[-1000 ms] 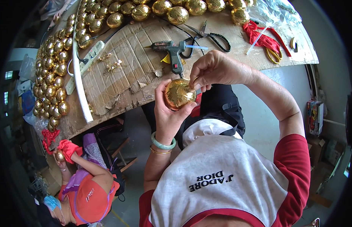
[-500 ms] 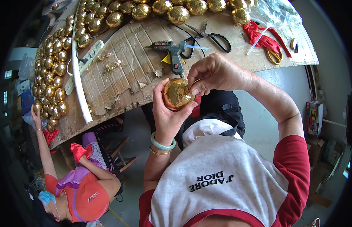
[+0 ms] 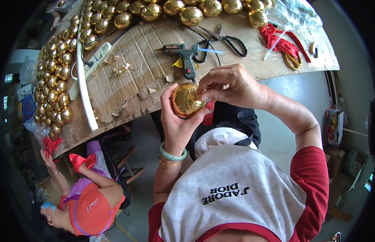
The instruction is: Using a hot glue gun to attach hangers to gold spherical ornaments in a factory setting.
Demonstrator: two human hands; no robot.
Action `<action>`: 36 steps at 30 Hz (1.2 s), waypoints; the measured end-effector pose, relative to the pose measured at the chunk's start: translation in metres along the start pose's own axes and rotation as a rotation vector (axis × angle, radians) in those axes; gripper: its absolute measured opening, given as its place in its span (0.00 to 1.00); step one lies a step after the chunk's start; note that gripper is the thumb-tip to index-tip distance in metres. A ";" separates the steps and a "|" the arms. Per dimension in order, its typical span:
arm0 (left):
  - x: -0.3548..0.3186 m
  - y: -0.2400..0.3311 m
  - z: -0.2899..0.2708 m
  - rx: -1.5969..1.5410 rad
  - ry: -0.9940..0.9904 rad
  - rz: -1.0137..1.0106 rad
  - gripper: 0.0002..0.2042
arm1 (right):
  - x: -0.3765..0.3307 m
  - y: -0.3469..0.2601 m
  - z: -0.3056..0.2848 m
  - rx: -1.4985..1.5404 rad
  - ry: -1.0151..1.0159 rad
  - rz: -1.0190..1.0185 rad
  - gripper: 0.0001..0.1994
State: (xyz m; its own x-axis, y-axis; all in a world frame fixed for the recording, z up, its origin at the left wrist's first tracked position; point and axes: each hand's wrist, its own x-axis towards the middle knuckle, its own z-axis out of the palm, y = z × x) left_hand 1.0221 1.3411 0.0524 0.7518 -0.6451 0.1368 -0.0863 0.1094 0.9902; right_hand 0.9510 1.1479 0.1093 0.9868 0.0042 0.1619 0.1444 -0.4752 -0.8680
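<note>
Head view. Gold foil ball (image 3: 186,99) held just off the near table edge, above the lap, cupped in left hand (image 3: 177,121), fingers wrapped round its left and underside, thumb up the right side: clamped on the ball. Right hand (image 3: 231,86) came in from the right, fingertips (image 3: 204,96) pinched together on the ball's upper right, seemingly pressing or smoothing foil there; whether anything small sat between those fingertips, could not tell. Judged step: finishing the foil wrap on this one ball, mid-way, surface looked mostly covered. Next move probably called for turning the ball in the left palm while keeping the pinch light, so the foil would not tear.

On the table (image 3: 147,80): glue gun (image 3: 185,54) lying just beyond the hands, black scissors (image 3: 225,38) right of it, red ribbon (image 3: 280,40) and yellow-handled scissors (image 3: 293,61) further right. Rows of finished gold balls (image 3: 54,80) along the left and far edges. White power strip (image 3: 92,68) at left.

Another person (image 3: 88,201) at lower left, hand reaching to the table's left end.
</note>
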 end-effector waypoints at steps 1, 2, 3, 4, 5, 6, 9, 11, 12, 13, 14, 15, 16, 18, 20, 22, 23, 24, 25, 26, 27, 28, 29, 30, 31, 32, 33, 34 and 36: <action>0.000 0.000 0.000 -0.001 0.000 0.001 0.38 | -0.001 0.000 0.000 -0.029 0.005 -0.021 0.10; -0.001 -0.001 0.001 -0.026 -0.004 -0.001 0.38 | -0.002 0.000 0.000 -0.058 0.010 -0.042 0.10; -0.001 -0.001 0.002 -0.051 -0.008 -0.003 0.38 | -0.003 -0.001 0.001 -0.059 0.010 -0.043 0.10; -0.001 -0.001 0.003 -0.051 -0.007 -0.003 0.38 | -0.004 -0.003 0.001 -0.052 0.015 -0.048 0.10; -0.002 0.001 0.004 -0.067 -0.007 -0.003 0.38 | -0.005 -0.005 0.001 -0.045 0.019 -0.053 0.09; -0.002 0.003 0.005 -0.083 -0.007 -0.004 0.38 | -0.006 -0.005 0.003 -0.044 0.019 -0.053 0.09; -0.003 0.005 0.005 -0.086 -0.004 -0.002 0.38 | -0.006 -0.006 0.005 -0.028 0.031 -0.063 0.09; -0.003 0.007 0.004 -0.078 -0.004 0.010 0.38 | -0.006 -0.008 0.004 -0.064 0.031 -0.042 0.09; -0.003 0.008 0.004 -0.069 -0.004 0.023 0.38 | -0.006 -0.009 0.003 -0.064 0.031 -0.042 0.09; -0.003 0.007 0.004 -0.069 -0.003 0.023 0.38 | -0.006 -0.008 0.002 -0.067 0.028 -0.043 0.09; -0.004 0.006 0.003 -0.046 -0.006 0.034 0.38 | -0.006 -0.008 0.001 -0.069 0.024 -0.045 0.09; -0.004 0.005 0.003 -0.023 -0.008 0.044 0.38 | -0.006 -0.008 0.001 -0.069 0.024 -0.046 0.09; -0.004 0.005 0.003 -0.023 -0.007 0.044 0.38 | -0.006 -0.007 0.001 -0.061 0.027 -0.049 0.09; -0.005 0.005 0.004 -0.085 -0.003 0.012 0.38 | -0.007 -0.007 0.002 -0.054 0.031 -0.052 0.09; -0.005 0.004 0.004 -0.074 -0.001 0.013 0.38 | -0.007 -0.007 0.002 -0.027 0.021 -0.040 0.09; -0.005 0.004 0.004 -0.062 0.000 0.012 0.38 | -0.007 -0.006 0.003 -0.033 0.024 -0.046 0.09; -0.005 0.006 0.004 -0.075 -0.005 0.005 0.38 | -0.007 -0.006 0.003 -0.037 0.026 -0.052 0.09; -0.005 0.008 0.004 -0.088 -0.010 -0.002 0.38 | -0.007 -0.005 0.003 -0.037 0.026 -0.051 0.09; -0.005 0.008 0.004 -0.088 -0.010 -0.003 0.38 | -0.006 -0.005 0.003 -0.043 0.019 -0.052 0.09; -0.005 0.009 0.004 -0.087 -0.008 -0.004 0.38 | -0.006 -0.005 0.003 -0.050 0.011 -0.053 0.09; -0.005 0.009 0.004 -0.087 -0.007 -0.005 0.38 | -0.005 -0.005 0.003 -0.050 0.011 -0.053 0.09; -0.005 0.007 0.004 -0.087 -0.006 -0.005 0.38 | -0.005 -0.005 0.003 -0.043 0.002 -0.053 0.09; -0.006 0.005 0.004 -0.065 -0.012 0.007 0.38 | -0.005 -0.006 0.003 -0.036 -0.006 -0.051 0.09; -0.006 0.003 0.004 -0.044 -0.017 0.019 0.38 | -0.005 -0.005 0.003 -0.036 -0.007 -0.050 0.09; -0.006 0.001 0.004 -0.045 -0.017 0.018 0.38 | -0.006 -0.003 0.003 -0.056 -0.013 -0.050 0.11; -0.005 0.000 0.004 -0.057 -0.020 0.017 0.39 | -0.006 -0.001 0.003 -0.076 -0.019 -0.051 0.12; -0.005 -0.001 0.004 -0.069 -0.024 0.016 0.39 | -0.006 -0.003 0.004 -0.076 -0.020 -0.051 0.12; -0.004 -0.003 0.004 -0.069 -0.023 0.016 0.39 | -0.006 -0.006 0.004 -0.015 0.005 0.016 0.13; -0.003 -0.005 0.003 -0.121 -0.020 -0.032 0.39 | -0.006 -0.009 0.004 0.047 0.030 0.083 0.14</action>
State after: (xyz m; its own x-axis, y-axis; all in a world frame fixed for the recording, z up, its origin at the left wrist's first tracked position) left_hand 1.0180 1.3400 0.0470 0.7398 -0.6643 0.1069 0.0176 0.1779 0.9839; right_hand 0.9437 1.1552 0.1143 0.9929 -0.0603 0.1022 0.0665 -0.4312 -0.8998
